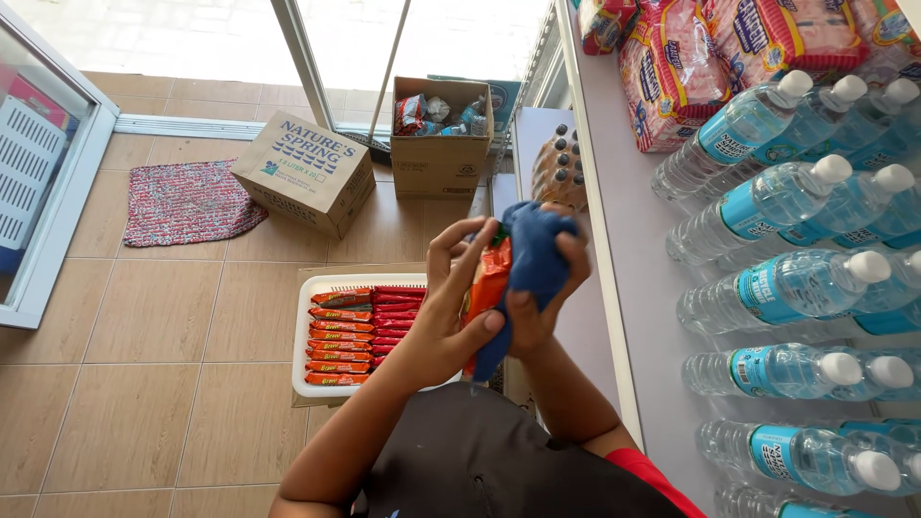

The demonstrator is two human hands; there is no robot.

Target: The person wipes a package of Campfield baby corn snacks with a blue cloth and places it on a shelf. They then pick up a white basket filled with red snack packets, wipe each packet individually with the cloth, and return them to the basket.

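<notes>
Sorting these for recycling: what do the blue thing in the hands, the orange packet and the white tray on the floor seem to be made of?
Blue cloth: soft fabric, matte; it bunches and folds in the right hand.
Orange packet, held by the left hand: likely plastic film, glossy.
White tray: probably rigid plastic, with a smooth rim.

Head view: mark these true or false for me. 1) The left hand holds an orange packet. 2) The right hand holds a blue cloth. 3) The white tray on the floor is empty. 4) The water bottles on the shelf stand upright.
1) True: the left hand grips the orange packet.
2) True: the right hand presses a blue cloth to the packet.
3) False: the white tray holds rows of orange and red packets.
4) False: the water bottles lie on their sides on the shelf.
</notes>
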